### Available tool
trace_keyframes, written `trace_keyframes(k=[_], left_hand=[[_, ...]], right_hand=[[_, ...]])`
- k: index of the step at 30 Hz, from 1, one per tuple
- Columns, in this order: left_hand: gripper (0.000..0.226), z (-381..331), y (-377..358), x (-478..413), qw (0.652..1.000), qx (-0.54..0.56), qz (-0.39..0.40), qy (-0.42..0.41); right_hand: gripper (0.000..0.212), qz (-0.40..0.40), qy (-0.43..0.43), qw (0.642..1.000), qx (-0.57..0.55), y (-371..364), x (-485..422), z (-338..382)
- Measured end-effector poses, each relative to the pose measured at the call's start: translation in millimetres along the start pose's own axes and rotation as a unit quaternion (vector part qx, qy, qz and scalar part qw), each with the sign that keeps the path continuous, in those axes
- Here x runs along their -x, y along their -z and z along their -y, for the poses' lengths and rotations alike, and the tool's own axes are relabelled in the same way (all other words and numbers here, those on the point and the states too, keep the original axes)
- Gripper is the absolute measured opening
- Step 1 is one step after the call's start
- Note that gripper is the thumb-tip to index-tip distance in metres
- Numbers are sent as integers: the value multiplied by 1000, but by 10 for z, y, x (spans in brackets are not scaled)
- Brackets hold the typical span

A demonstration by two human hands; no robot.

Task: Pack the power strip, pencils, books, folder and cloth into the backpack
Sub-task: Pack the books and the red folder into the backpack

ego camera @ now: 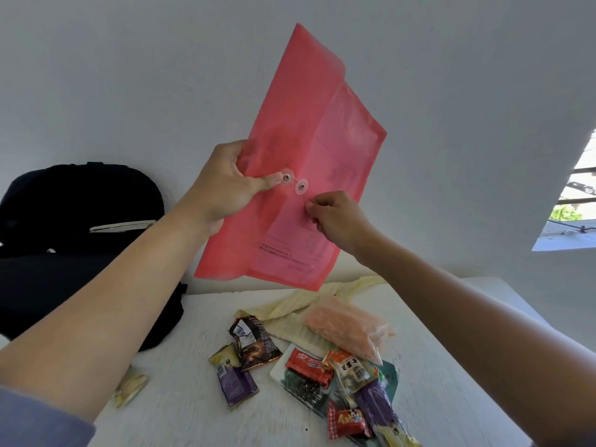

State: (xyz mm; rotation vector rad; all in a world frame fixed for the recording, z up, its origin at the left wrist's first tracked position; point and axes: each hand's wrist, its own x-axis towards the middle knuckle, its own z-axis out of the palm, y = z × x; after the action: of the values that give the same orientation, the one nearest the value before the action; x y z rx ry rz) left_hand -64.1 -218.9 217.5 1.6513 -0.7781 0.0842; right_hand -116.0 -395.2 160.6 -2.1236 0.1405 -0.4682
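Pink folder [309, 150] is up in the air over the tabletop [180, 401]: my left hand [222, 191] grips its edge, and my right hand [338, 221] pinches what looks like the tie string [294, 182]. It feels thin, light and floppy, probably slick. I'd keep hold of that firmer edge when sliding it into the backpack [80, 201].

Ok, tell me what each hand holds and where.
The left hand grips the red folder at its left edge; right hand pinches its front below the clasp.
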Motion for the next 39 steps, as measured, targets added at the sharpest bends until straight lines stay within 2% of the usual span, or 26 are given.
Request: trace_keyframes(k=[3, 5, 7, 10, 13, 17, 20, 25, 27, 30, 33, 35, 39], left_hand=[[27, 91, -101, 38, 1000, -26, -9, -8], [25, 166, -134, 46, 997, -71, -3, -18], [23, 201, -111, 45, 994, -112, 3, -16], [24, 197, -78, 61, 986, -160, 46, -4], [26, 137, -76, 105, 981, -181, 70, -9], [24, -40, -14, 126, 997, -71, 33, -20], [24, -127, 47, 79, 1000, 12, -10, -14], [24, -64, -88, 45, 998, -51, -17, -40], [24, 20, -154, 64, 993, -110, 4, -46], [23, 91, -161, 99, 987, -151, 19, -43], [24, 58, -124, 108, 989, -140, 13, -35], [25, 6, -110, 111, 995, -93, 20, -30], [24, -38, -89, 56, 999, -44, -13, -26]], right_hand=[[33, 47, 66, 993, 91, -71, 100, 51], [30, 42, 135, 978, 156, -106, 179, 89], [26, 13, 183, 967, 179, -93, 201, 94], [26, -76, 217, 959, 165, 15, 125, 102], [24, -146, 244, 935, 211, 156, 50, 111], [24, -189, 239, 922, 238, 256, 45, -77], [23, -134, 242, 931, 236, 167, 125, -202], [23, -23, 271, 912, 307, 49, 281, 64], [20, -33, 286, 912, 294, 63, 265, 185], [19, -85, 257, 944, 187, 175, 158, 185], [27, -138, 191, 964, 119, 316, 42, 31], [28, -148, 188, 959, 150, 338, 32, -78], [21, -59, 178, 947, 260, 202, 127, -158]])
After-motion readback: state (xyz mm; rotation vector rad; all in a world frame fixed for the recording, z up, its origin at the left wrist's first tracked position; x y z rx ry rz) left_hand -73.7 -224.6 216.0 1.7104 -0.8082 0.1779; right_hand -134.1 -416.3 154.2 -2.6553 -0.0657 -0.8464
